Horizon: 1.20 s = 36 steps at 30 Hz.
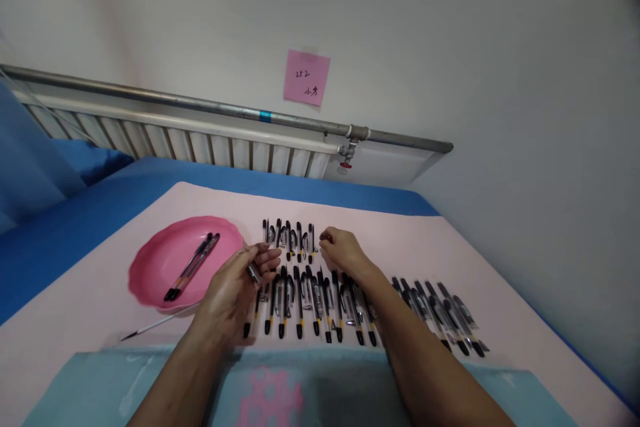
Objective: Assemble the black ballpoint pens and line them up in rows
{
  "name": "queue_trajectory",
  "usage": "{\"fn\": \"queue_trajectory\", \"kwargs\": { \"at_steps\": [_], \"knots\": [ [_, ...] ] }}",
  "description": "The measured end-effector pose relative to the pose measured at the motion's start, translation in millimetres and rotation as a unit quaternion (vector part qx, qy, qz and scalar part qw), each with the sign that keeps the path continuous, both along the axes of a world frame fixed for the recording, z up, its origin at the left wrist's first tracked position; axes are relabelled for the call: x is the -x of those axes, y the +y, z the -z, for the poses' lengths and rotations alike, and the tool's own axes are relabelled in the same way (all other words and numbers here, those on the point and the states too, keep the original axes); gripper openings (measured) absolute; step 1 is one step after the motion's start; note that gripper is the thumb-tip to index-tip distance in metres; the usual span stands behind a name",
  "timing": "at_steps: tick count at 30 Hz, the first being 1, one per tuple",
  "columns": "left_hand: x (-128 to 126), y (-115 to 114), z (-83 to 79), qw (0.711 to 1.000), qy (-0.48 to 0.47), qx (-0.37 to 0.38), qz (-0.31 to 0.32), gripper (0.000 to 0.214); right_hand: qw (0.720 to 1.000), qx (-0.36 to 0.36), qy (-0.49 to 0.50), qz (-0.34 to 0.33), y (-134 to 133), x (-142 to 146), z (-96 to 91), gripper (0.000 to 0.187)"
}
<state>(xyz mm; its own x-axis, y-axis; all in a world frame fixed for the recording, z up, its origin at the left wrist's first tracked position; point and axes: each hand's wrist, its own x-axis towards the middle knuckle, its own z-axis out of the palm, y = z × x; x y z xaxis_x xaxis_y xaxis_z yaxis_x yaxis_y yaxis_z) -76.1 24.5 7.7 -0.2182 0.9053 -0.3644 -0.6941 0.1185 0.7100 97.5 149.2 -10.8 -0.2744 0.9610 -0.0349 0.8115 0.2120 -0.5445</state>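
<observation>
Several black pens (315, 300) lie in a row on a pale pink sheet (450, 240), with a shorter row of pen caps and parts (290, 237) behind them. My left hand (235, 290) has its fingers curled round one pen (253, 297) whose tip points down toward me. My right hand (343, 253) reaches over the rows with fingers curled at the right end of the back row of parts; what it pinches is hidden. A pink dish (150, 267) at the left holds two pens (193, 267).
A thin pen refill (155, 325) lies in front of the dish. A light blue cloth (150, 380) covers the near edge. Blue bedding (100, 207) surrounds the sheet, a radiator and pipe (225, 110) run along the wall, and a pink note (307, 77) is stuck above.
</observation>
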Motion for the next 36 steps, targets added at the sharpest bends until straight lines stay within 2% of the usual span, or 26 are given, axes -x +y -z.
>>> {"fn": "queue_trajectory", "kwargs": {
  "at_steps": [3,6,7,10,12,14,17,19,22,26,31,33,36],
  "knots": [
    [-3.4,0.5,2.2,0.999,-0.018,-0.042,0.01,0.017,0.997,0.004,0.052,-0.062,-20.5,12.3,-19.1,0.016],
    [-9.4,2.3,10.6,0.996,-0.028,-0.09,0.009,0.021,0.955,0.067,0.199,-0.211,-53.4,35.0,-27.5,0.015],
    [-11.7,2.9,13.7,0.994,-0.027,-0.102,0.008,0.023,0.94,0.08,0.238,-0.229,-63.9,43.0,-27.2,0.016],
    [-16.3,4.1,19.7,0.993,-0.017,-0.118,0.013,0.028,0.928,0.091,0.296,-0.205,-82.5,59.6,-21.6,0.022],
    [-15.2,4.4,20.1,0.994,-0.002,-0.112,0.012,0.031,0.932,0.089,0.299,-0.183,-80.1,60.1,-18.7,0.02],
    [-9.4,4.6,18.3,0.995,0.029,-0.1,-0.006,0.034,0.945,0.067,0.285,-0.146,-66.3,51.1,-18.1,0.016],
    [7.4,4.6,13.8,0.991,0.089,-0.085,-0.058,0.037,0.973,-0.013,0.227,-0.033,-33.1,27.0,-15.0,0.018],
    [20.6,4.3,11.1,0.986,0.115,-0.077,-0.093,0.037,0.988,-0.046,0.139,0.057,-10.9,10.9,-7.1,0.017],
    [36.8,4.2,9.5,0.979,0.143,-0.055,-0.135,0.037,0.989,-0.047,0.091,0.103,11.1,-3.8,11.3,0.017],
    [47.7,5.5,13.4,0.973,0.164,-0.032,-0.159,0.035,0.992,-0.054,0.052,0.103,21.0,-4.9,29.7,0.015],
    [58.7,4.5,14.4,0.957,0.197,-0.03,-0.209,0.03,0.995,-0.071,0.002,0.076,24.0,-0.5,32.7,0.016],
    [66.8,1.3,10.8,0.943,0.222,-0.02,-0.248,0.026,0.995,-0.073,-0.011,0.065,24.6,-1.0,32.4,0.017],
    [84.1,-4.1,6.6,0.905,0.319,0.041,-0.279,0.019,0.996,-0.072,-0.016,0.05,24.1,-2.9,32.0,0.02]
  ]
}}
